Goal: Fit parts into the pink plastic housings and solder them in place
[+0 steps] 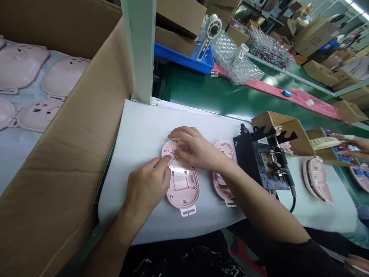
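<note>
A pink oval plastic shell (184,194) lies open side up on the white work mat, with screw posts, ribs and a round clear disc (179,171) inside it. My left hand (150,181) is closed, its fingertips pressed together at small parts in the shell's upper half; what they pinch is too small to make out. Across the shell's upper right rim curves my right hand (198,148), gripping the shell with its thumb inside and fingers over the far edge. A second pink shell (223,148) lies under my right forearm, partly hidden.
At left stands a cardboard box (86,127) holding several pink shells. A black powered tool unit (259,161) with a cable stands at right, beside an open carton (284,127). Another shell (317,179) lies beyond. Another person's hand (356,148) reaches in at far right.
</note>
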The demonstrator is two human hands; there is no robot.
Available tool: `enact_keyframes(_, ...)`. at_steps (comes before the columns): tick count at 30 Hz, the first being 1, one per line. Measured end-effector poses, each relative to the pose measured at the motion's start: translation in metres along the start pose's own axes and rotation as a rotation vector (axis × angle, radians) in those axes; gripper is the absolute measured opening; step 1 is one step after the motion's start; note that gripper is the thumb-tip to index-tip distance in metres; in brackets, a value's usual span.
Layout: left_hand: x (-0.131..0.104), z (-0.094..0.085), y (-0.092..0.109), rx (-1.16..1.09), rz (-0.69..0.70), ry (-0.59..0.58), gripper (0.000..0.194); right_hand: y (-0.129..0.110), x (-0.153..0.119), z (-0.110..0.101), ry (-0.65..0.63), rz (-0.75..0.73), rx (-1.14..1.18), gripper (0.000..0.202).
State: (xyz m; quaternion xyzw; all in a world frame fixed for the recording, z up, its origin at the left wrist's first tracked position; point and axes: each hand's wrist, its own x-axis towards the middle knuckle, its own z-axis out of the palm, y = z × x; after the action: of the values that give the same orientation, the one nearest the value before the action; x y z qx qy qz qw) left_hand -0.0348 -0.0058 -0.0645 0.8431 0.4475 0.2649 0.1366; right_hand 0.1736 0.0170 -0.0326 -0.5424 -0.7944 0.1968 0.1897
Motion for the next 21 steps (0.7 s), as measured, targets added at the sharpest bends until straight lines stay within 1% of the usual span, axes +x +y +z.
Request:
enact_keyframes(4, 0.000, -0.001, 0.000, 0.007, -0.008, -0.026, 0.038, 0.003, 0.000, 0.000, 0.008, -0.008, 0.089, 0.042)
enact_keyframes(8, 0.003, -0.003, 0.004, 0.119, -0.023, -0.110, 0.044, 0.002, 0.003, 0.001, 0.014, -0.017, 0.127, 0.042)
enact_keyframes(11, 0.005, -0.004, 0.006, 0.176, -0.046, -0.165, 0.047, 0.001, 0.006, 0.001, 0.001, 0.025, 0.173, 0.043)
enact_keyframes(16, 0.008, -0.007, 0.007, 0.197, -0.086, -0.263, 0.048, -0.001, 0.014, -0.004, -0.091, 0.146, 0.260, 0.042)
enact_keyframes(21, 0.011, -0.011, 0.010, 0.218, -0.126, -0.335, 0.047, -0.002, 0.025, -0.013, -0.217, 0.236, 0.260, 0.045)
